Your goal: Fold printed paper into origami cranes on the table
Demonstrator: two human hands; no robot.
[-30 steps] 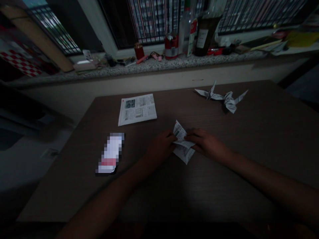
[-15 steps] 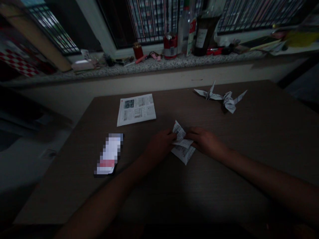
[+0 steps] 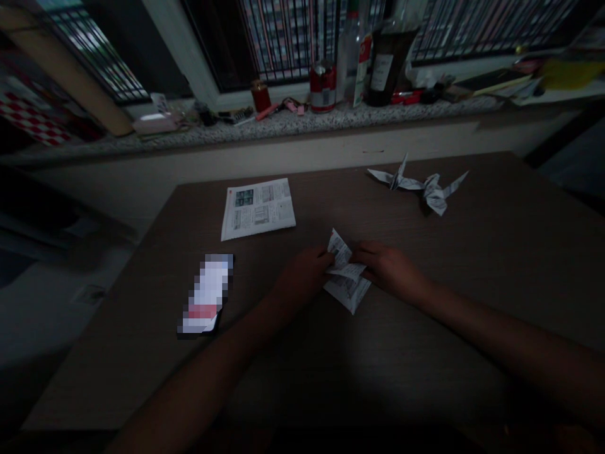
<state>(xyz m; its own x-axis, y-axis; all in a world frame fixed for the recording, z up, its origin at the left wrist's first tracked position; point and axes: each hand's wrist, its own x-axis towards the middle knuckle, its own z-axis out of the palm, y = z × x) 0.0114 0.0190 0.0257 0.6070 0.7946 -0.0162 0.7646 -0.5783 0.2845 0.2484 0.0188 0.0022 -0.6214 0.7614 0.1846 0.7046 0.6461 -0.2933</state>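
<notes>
A small folded piece of printed paper lies near the middle of the brown table, one flap raised across it and pointed corners at top and bottom. My left hand grips its left side, fingers closed at the edge of the flap. On the opposite side my right hand pinches the paper, thumb and fingers bent around its right edge. The fingertips of both hands are partly hidden in the dim light. Farther back on the right, two folded paper cranes of the same printed paper rest side by side.
A folded printed sheet lies at the back left of the table. Closer to me is a phone with a lit, pixelated screen. On the granite sill stand a red can, a dark bottle and small clutter.
Hardly anything differs: both hands keep their hold on the folded paper, and the raised flap has shifted very slightly. The view has tilted a touch.
</notes>
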